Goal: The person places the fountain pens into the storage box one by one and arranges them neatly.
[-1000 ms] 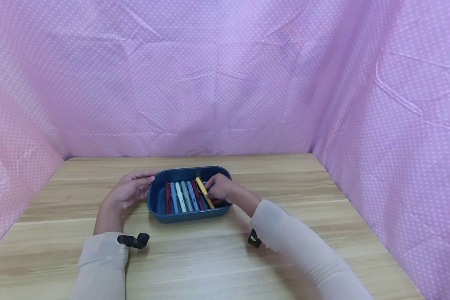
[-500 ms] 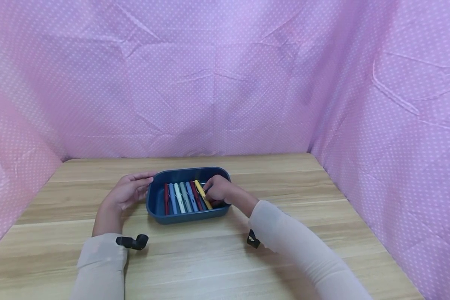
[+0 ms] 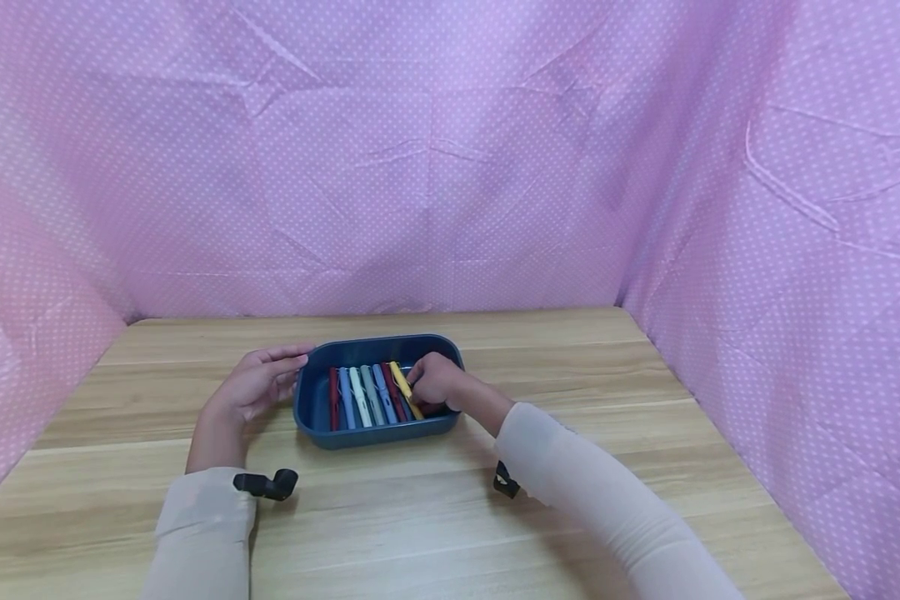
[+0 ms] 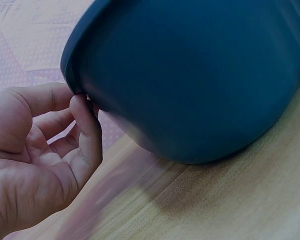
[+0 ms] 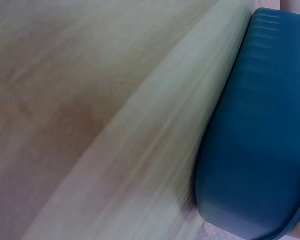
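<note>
A dark blue oblong basin (image 3: 378, 437) sits on the wooden table. Inside lies a row of several clipped pens: a dark red pen (image 3: 334, 400) at the left, then blue, a pale green pen (image 3: 359, 396), grey-green, blue, dark red, and a slanted yellow pen (image 3: 401, 379). My left hand (image 3: 258, 383) pinches the basin's left rim between thumb and fingers, plain in the left wrist view. Reaching in at the right end, my right hand (image 3: 437, 382) has its fingers beside the yellow pen. Its fingertips are hidden, so any grip cannot be made out.
Pink dotted cloth (image 3: 420, 208) hangs behind the table and along both sides. Each wrist carries a black mount, the left mount (image 3: 266, 484) and the right mount (image 3: 506, 481). The basin's outer wall (image 5: 255, 130) fills the right of the right wrist view.
The yellow pen's top has slid slightly toward the near side and now lies closer to the dark red pen. The left hand stays at the rim; the right hand stays in the basin.
</note>
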The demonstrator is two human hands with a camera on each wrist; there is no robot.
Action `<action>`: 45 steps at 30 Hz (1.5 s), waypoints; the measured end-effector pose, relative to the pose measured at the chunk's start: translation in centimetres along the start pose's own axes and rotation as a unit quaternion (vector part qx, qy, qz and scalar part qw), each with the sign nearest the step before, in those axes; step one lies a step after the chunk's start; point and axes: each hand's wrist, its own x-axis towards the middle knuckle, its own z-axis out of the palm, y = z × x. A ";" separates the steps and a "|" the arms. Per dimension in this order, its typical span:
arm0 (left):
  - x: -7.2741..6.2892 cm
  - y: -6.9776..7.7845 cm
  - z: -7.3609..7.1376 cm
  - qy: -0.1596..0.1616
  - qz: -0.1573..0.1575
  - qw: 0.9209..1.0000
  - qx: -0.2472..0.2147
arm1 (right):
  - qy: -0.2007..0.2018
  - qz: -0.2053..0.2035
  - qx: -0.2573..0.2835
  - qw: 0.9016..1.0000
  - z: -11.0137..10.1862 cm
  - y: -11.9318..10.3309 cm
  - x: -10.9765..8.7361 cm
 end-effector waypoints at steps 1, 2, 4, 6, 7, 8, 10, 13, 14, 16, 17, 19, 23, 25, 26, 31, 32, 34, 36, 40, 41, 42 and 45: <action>0.0 0.0 0.0 0.000 -0.001 1.000 -0.001 | 0.005 -0.003 -0.012 1.000 0.0 0.0 0.0; 0.0 0.0 0.0 0.000 -0.001 1.000 0.000 | 0.010 -0.006 -0.023 1.000 0.1 0.0 0.0; -0.1 0.1 0.1 0.002 -0.001 1.000 0.000 | 0.014 -0.007 -0.032 0.999 0.1 0.1 0.1; -0.1 0.1 0.1 0.001 0.000 1.000 -0.001 | 0.017 -0.006 -0.037 0.999 0.1 0.1 0.1; -0.1 0.1 0.1 -0.001 0.000 1.000 -0.003 | 0.017 -0.004 -0.037 0.999 0.1 0.1 0.1; -0.1 0.1 0.1 -0.002 -0.001 1.000 -0.005 | 0.017 -0.002 -0.037 0.999 0.1 0.1 0.1; -0.1 0.1 0.1 -0.003 -0.002 1.000 -0.009 | 0.020 0.002 -0.041 0.999 0.1 0.0 0.2; 0.0 0.1 0.1 -0.003 -0.003 1.000 -0.009 | 0.028 0.002 -0.040 0.999 0.0 0.0 0.1; 0.0 0.1 0.1 -0.002 -0.003 1.000 -0.007 | 0.030 0.001 -0.040 0.999 0.0 0.0 0.1; 0.0 0.1 0.2 -0.002 -0.002 1.000 -0.004 | 0.031 0.001 -0.035 0.999 -0.1 0.1 0.1; 0.0 0.1 0.2 -0.001 -0.002 1.000 -0.002 | 0.030 -0.001 -0.030 0.999 -0.1 0.1 0.0; 0.0 0.1 0.2 0.001 -0.003 1.000 0.000 | 0.027 0.000 -0.019 0.999 -0.2 0.1 0.0; -0.2 0.1 0.3 0.003 -0.003 1.000 -0.001 | 0.024 0.001 0.000 1.000 -0.3 0.1 0.1; -0.2 0.1 0.3 0.003 -0.003 1.000 -0.001 | 0.024 0.000 0.007 1.000 -0.4 0.1 0.2; -0.3 0.1 0.3 0.003 -0.002 1.000 0.000 | 0.024 0.001 0.012 1.000 -0.4 0.1 0.1; -0.4 0.0 0.3 0.004 0.000 1.000 -0.001 | 0.015 -0.007 0.066 0.998 -0.9 -0.1 0.1; -0.4 0.0 0.3 0.002 0.001 1.000 0.000 | 0.011 -0.009 0.082 0.997 -1.0 -0.2 0.1; -0.4 -0.1 0.3 0.003 0.001 1.000 -0.003 | 0.005 -0.014 0.104 0.994 -1.2 -0.2 0.1; -0.4 -0.2 0.3 0.003 0.002 1.000 -0.003 | -0.001 -0.018 0.122 0.992 -1.5 -0.1 0.1; -0.3 -0.4 0.3 0.002 0.004 1.000 -0.002 | -0.014 -0.026 0.141 0.990 -2.0 -0.2 0.0; -0.3 -0.4 0.3 0.003 0.005 1.000 -0.002 | -0.017 -0.029 0.146 0.989 -2.2 -0.3 0.0; -0.3 -0.5 0.3 0.002 0.006 1.000 -0.001 | -0.019 -0.032 0.148 0.988 -2.4 -0.4 -0.1; -0.4 -0.5 0.3 0.004 0.007 1.000 -0.002 | -0.026 -0.039 0.157 0.987 -2.8 -0.6 -0.3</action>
